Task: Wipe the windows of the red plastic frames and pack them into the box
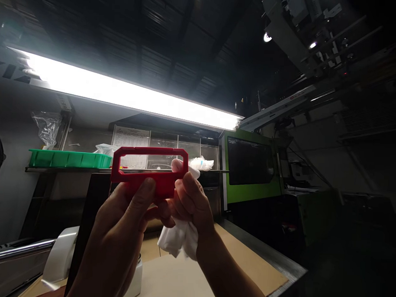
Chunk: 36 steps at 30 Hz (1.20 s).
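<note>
A red plastic frame with a wide rectangular opening [164,182] is held up in front of me, below the bright tube light. My left hand [124,224] is closed on its lower left part, the thumb pressed flat against the front. At the lower right corner, my right hand [194,200] pinches the frame between thumb and fingers. A white cloth [180,239] is also in my right hand; it hangs below the palm, and a bit of it shows behind the frame's right side.
A tube light [131,92] crosses above. On the shelf stand a green tray [69,159] and plastic bags [202,163]; a printed sheet [131,138] hangs behind. A green machine [248,191] stands right. Brown cardboard [246,258] covers the table; a white roll [62,254] sits left.
</note>
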Tool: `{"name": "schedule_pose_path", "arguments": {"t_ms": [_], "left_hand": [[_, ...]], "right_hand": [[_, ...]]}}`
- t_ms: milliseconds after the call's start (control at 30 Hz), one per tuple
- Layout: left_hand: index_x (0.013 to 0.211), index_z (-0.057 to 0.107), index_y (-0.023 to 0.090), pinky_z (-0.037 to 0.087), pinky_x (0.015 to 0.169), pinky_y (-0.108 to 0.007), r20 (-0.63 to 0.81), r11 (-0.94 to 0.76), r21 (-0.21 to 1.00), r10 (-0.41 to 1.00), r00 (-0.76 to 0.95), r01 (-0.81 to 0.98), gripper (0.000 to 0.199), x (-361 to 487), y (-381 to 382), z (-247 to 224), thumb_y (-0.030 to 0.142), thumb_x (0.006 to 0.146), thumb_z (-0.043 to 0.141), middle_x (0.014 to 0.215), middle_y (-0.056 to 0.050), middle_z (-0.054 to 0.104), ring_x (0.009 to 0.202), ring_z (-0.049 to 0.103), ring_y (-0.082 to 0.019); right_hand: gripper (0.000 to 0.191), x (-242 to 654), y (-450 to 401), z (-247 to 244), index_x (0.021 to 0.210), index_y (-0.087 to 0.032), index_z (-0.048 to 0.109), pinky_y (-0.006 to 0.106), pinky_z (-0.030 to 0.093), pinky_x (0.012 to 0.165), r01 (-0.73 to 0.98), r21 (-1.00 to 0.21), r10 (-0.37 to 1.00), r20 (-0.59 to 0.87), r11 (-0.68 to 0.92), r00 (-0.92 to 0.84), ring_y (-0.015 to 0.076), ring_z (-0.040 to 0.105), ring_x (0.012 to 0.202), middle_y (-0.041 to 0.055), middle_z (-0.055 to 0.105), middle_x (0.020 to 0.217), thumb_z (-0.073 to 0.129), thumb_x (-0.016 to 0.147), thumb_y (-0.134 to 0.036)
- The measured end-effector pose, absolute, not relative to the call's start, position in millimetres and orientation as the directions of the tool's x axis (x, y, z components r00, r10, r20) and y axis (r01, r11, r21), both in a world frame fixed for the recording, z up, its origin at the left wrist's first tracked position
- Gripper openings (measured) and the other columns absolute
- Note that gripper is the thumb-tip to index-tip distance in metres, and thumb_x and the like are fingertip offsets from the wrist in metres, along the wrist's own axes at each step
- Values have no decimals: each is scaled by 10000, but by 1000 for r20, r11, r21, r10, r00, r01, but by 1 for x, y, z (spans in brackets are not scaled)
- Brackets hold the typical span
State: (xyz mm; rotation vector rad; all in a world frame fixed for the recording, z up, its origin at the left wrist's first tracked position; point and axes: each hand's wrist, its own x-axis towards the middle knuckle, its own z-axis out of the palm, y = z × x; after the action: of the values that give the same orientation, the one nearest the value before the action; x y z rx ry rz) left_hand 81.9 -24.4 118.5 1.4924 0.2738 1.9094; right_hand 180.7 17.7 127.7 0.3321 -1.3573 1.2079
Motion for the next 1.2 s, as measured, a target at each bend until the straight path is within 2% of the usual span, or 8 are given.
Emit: {"name": "schedule_pose_path", "arguments": {"t_ms": [200,567,633,700,800,967,1100,1200], "left_hand": [[813,675,218,518,548,-163,779,-750,537,616,-114,-386,162,83,-23,119,368,751,678,702,17,654,599,582,-109],[820,684,226,534,568,-147,781,-749,528,613,-117,-401,165,84,-21,120,362,729,702,709,17,661,643,599,-116],[824,689,227,537,567,-152,787,-752,521,606,-114,-404,167,83,-21,119,367,734,696,705,13,666,627,598,-116],[831,695,228,540,576,-149,783,-746,526,612,-111,-407,166,82,-21,118,365,737,694,704,16,673,613,597,-110],[867,698,235,545,590,-155,768,-729,549,633,-99,-409,180,82,-20,117,360,737,698,730,20,691,621,610,-113],[867,693,230,543,562,-177,777,-742,545,622,-98,-390,200,83,-20,117,380,735,696,735,7,693,620,613,-127],[855,680,227,534,568,-161,781,-752,538,615,-112,-380,182,83,-20,117,366,738,696,690,24,678,594,597,-109],[845,678,229,526,565,-151,784,-756,537,611,-110,-375,175,83,-20,117,361,733,702,661,33,670,584,590,-103]], "right_hand": [[416,181,21,127,508,-192,461,193,184,307,-783,-442,455,860,437,-232,27,205,283,-119,309,317,715,723,-441],[580,180,20,126,379,-197,357,214,193,308,-716,-493,496,836,495,-234,32,245,274,-98,294,294,692,690,-555],[473,181,20,127,464,-187,489,207,196,308,-727,-477,470,850,494,-239,31,233,278,-111,305,313,682,709,-542],[323,181,20,127,731,-188,644,196,176,311,-741,-467,451,858,483,-248,27,193,285,-137,318,335,689,720,-507],[390,182,22,126,973,-189,658,191,152,315,-759,-476,441,854,444,-277,27,165,290,-154,319,333,703,717,-480],[254,180,25,122,738,-194,629,198,215,310,-821,-440,430,861,363,-271,28,199,282,-143,336,328,711,735,-434],[464,179,24,122,466,-195,428,203,212,299,-815,-422,425,872,396,-245,30,217,276,-117,299,319,678,766,-446],[541,179,24,122,422,-197,346,200,193,297,-805,-415,403,882,424,-243,26,213,279,-110,273,321,645,795,-451]]}}
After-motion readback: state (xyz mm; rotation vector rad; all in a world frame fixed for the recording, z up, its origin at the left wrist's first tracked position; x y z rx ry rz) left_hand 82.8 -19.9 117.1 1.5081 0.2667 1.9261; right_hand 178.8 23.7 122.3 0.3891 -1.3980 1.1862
